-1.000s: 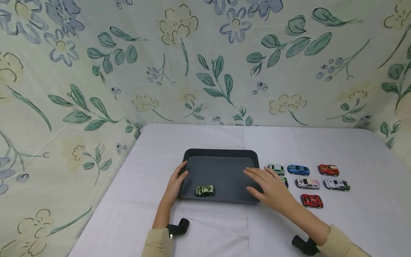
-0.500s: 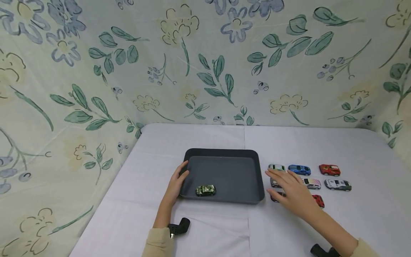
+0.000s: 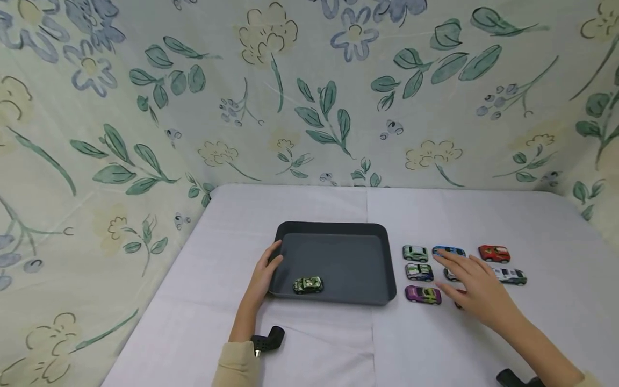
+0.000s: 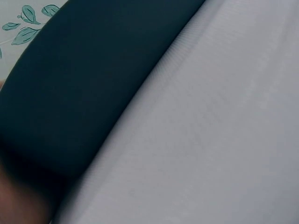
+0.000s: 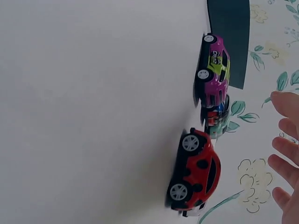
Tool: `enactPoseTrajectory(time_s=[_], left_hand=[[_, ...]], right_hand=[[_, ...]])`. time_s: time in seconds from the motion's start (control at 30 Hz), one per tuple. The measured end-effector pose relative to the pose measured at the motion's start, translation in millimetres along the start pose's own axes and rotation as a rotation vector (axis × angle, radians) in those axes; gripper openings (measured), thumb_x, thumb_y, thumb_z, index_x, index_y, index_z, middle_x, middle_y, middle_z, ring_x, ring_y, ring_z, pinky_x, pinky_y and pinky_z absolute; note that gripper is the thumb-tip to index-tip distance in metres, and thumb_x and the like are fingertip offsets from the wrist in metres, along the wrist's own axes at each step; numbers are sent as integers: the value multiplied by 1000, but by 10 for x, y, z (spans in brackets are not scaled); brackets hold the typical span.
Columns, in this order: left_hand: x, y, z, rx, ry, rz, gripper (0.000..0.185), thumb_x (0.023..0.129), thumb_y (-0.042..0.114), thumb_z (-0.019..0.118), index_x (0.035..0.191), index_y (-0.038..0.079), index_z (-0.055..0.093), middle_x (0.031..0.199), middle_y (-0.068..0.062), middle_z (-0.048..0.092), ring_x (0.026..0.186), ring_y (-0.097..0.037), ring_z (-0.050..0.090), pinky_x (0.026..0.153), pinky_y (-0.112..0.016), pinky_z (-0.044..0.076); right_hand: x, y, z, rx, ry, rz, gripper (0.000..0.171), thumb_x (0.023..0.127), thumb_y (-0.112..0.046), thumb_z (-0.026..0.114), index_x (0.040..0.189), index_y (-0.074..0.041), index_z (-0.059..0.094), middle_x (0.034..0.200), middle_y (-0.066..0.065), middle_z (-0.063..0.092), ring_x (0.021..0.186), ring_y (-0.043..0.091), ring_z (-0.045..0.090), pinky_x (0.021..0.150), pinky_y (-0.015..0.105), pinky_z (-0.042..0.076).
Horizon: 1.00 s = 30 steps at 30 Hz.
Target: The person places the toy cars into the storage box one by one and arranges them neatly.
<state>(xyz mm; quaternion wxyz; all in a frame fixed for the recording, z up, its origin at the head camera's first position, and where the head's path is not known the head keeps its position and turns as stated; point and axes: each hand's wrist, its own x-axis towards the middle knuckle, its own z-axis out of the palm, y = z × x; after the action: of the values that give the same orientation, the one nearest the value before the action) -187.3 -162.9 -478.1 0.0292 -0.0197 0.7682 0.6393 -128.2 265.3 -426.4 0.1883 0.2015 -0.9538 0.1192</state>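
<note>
My left hand [image 3: 261,277] holds the left edge of a dark grey baking tray [image 3: 338,266], thumb and a finger over its rim; the other fingers are hidden. A green camouflage toy car [image 3: 308,285] sits inside the tray, near its front left. To the right, my right hand [image 3: 476,287] hovers over a group of toy cars, its fingers spread and holding nothing. It partly covers a blue car [image 3: 450,250] and a white car [image 3: 512,276]. A red car with black spots [image 5: 198,172] shows in the right wrist view, mostly hidden in the head view.
Left of the right hand are a pale green car [image 3: 415,253], a white-and-green car [image 3: 419,272] and a purple car [image 3: 423,294]. Another red car [image 3: 494,253] lies behind it. A white cloth [image 3: 319,344] covers the table, with a floral curtain [image 3: 309,97] behind.
My right hand has moved right, from above the tray's right edge to over the cars, uncovering the purple car. The left hand stays at the tray's edge.
</note>
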Motion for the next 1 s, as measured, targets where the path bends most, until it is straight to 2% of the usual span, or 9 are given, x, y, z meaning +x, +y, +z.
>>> enactPoseTrajectory(time_s=[0.2,0.33,0.57,0.77,1.0], left_hand=[[3,16,-18,-11,-21,-18,45,95,29,45,139,26,36,151,0,22,142,-23,13,114,-50,9],[-31,85,-19,-30,-38,-32,45,96,25,44,140,22,35,152,-3,21,142,-24,11,114,-50,8],[-130,253,-7,-8,-44,-23,46,96,23,42,141,17,33,152,-6,21,142,-26,12,114,-50,10],[-143,269,-7,-8,-40,-26,46,96,23,42,141,16,33,152,-6,21,142,-26,12,114,-50,10],[-132,263,-7,-1,-36,-30,46,96,24,43,141,18,34,152,-6,20,142,-26,12,114,-50,10]], right_hand=[[-126,189,-32,-4,-45,48,60,74,-25,72,128,-11,50,126,17,51,112,39,46,96,62,28],[-236,374,-57,-36,-66,97,61,75,-26,71,130,-11,48,126,20,50,110,41,45,90,61,31],[-401,632,-62,-63,-112,206,58,77,-28,69,127,-6,49,121,27,50,105,45,44,86,63,32],[-473,794,-51,-71,-126,257,61,74,-20,72,126,-1,49,120,30,48,104,49,44,85,64,35],[-532,914,8,35,-221,377,61,85,-26,62,133,1,38,131,34,34,116,54,30,87,70,27]])
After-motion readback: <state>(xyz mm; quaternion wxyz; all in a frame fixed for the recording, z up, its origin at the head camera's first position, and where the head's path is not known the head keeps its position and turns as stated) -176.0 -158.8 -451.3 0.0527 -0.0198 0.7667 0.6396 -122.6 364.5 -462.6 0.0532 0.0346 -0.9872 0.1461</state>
